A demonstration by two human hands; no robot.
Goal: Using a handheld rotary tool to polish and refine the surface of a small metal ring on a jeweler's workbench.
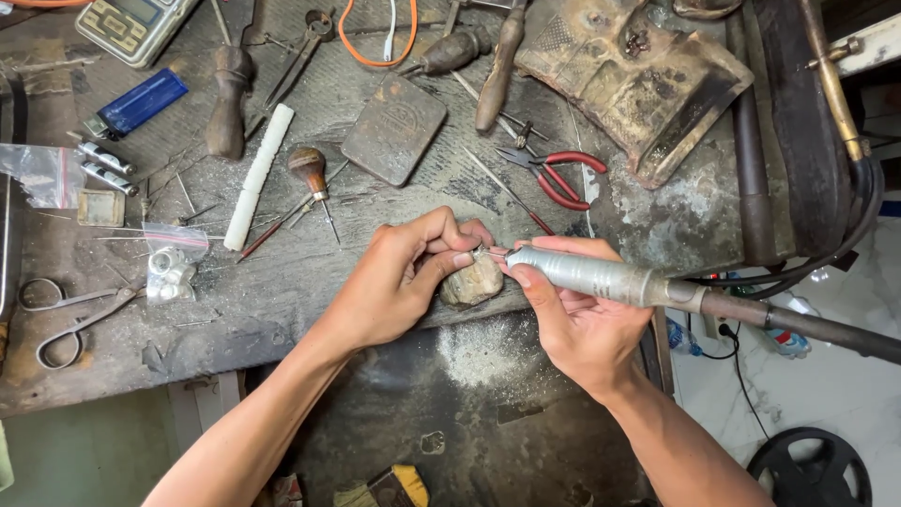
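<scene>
My left hand [404, 277] pinches a tiny metal piece [480, 251] between thumb and forefinger, resting over a worn wooden bench peg [472, 282] at the front edge of the workbench. My right hand [568, 324] grips a grey metal rotary handpiece [591, 274] like a pen. Its thin tip points left and touches the small piece. A dark flexible shaft [807, 324] runs from the handpiece off to the right.
The dusty bench [282, 282] holds red-handled pliers [558, 176], scissors [70, 314], a wooden-handled graver [310, 174], a white stick [258, 174], a blue lighter [141, 101], a small scale [136, 26], a square metal block [394, 127] and a plastic bag of small parts [171, 268].
</scene>
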